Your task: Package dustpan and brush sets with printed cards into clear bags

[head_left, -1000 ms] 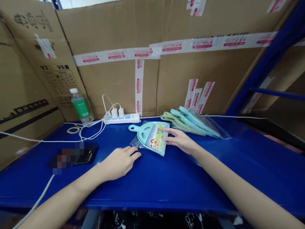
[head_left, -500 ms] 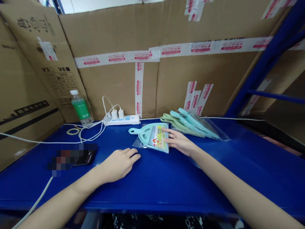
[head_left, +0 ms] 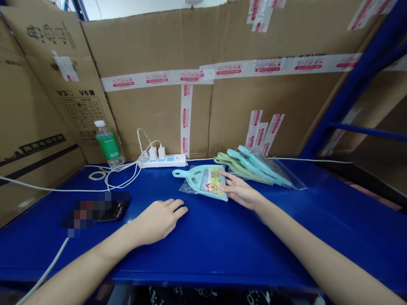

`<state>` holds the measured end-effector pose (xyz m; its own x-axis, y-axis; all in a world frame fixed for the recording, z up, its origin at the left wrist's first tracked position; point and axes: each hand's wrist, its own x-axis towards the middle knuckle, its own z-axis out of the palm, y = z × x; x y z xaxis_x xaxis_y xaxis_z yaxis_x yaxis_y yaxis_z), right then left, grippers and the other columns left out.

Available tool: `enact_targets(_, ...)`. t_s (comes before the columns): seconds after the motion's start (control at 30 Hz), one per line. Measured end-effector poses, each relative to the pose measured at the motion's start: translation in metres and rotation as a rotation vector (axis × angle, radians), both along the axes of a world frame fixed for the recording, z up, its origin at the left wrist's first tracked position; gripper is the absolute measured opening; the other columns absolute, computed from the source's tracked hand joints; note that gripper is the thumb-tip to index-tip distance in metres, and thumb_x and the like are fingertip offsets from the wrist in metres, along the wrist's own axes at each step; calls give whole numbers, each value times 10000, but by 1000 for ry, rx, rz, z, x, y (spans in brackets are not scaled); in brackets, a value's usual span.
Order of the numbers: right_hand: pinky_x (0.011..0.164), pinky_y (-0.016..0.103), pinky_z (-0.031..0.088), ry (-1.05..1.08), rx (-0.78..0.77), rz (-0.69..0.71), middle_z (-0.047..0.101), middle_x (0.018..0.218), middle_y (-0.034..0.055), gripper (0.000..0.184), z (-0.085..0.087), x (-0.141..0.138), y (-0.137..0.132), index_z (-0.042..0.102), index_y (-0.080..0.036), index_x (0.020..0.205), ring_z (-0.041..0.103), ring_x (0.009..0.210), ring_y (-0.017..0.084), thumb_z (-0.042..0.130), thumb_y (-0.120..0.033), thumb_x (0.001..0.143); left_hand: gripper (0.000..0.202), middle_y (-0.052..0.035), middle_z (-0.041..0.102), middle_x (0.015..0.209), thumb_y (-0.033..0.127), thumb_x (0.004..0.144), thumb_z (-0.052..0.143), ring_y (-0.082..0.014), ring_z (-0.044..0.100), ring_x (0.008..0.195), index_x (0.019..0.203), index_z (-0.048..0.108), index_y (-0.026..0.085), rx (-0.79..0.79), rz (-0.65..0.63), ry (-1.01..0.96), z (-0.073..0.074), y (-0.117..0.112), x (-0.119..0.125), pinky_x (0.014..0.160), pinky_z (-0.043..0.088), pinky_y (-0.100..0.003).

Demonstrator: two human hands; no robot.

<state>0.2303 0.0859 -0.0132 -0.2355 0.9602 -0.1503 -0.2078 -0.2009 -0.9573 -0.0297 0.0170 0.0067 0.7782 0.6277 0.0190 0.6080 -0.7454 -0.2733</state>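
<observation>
A cardboard panel (head_left: 76,106) at left reads "V3" beside an unfilled checkbox (head_left: 70,92) and "V6" beside a filled one; packing tape (head_left: 168,78) and dustpan label (head_left: 212,181) are illegible.

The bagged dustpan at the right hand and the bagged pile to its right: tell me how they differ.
The dustpan is light blue; the pile mixes light blue and green. The dustpan shows a colorful printed label; none shows on the pile. The right hand touches the dustpan; neither hand holds the pile. Both lie in clear plastic on the blue table.
</observation>
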Motion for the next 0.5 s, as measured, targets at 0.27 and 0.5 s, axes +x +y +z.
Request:
enact_targets(0.27,849,390,570,-16,26,37,514,1333,109,832,-2,-11,-2,363,-277,1361,603,1097,260,725,-53,647,349,-116,590,1215,85,855,428,-229,632,957,1182,537,142,13,-10,8,0,0,0,739,552,-338)
enact_targets(0.5,858,373,557,-123,27,46,553,1280,110,798,0,-23,9,374,-272,1358,627,1051,227,693,-37,666,362,-118,587,1220,74,845,432,-235,632,954,1185,536,142,11,-6,1,-1,1,0,741,552,-345)
